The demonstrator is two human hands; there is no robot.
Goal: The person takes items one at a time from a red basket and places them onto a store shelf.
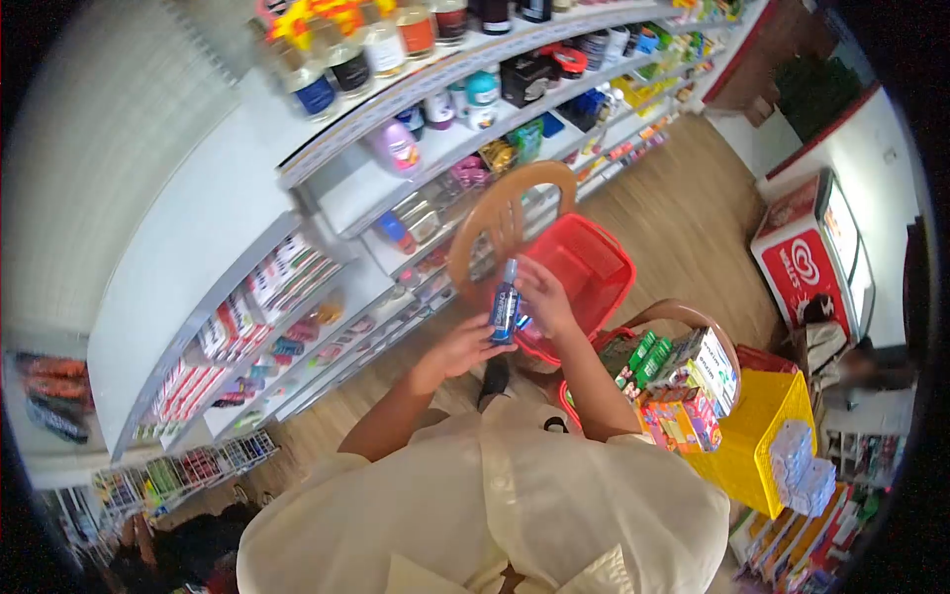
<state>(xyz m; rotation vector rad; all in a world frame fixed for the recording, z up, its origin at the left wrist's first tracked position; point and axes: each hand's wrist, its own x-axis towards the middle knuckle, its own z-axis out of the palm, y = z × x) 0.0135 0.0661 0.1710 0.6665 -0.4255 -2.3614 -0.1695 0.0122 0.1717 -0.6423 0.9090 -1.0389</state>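
Observation:
A small blue bottle (506, 305) with a clear cap is upright in front of my chest. My left hand (463, 346) supports it from below and the side. My right hand (543, 297) grips its upper part from the right. Just behind the bottle is an empty red shopping basket (592, 265) with a tan handle (500, 203). A second red basket (661, 381), full of colourful boxes, is by my right forearm, its tan handle arching over it.
White shop shelves (327, 158) with bottles, tubes and packets curve along the left and top. A yellow crate (757, 426) with wrapped packs stands at the right, and a red ice-cream freezer (811, 262) beyond it. Wooden floor runs between them.

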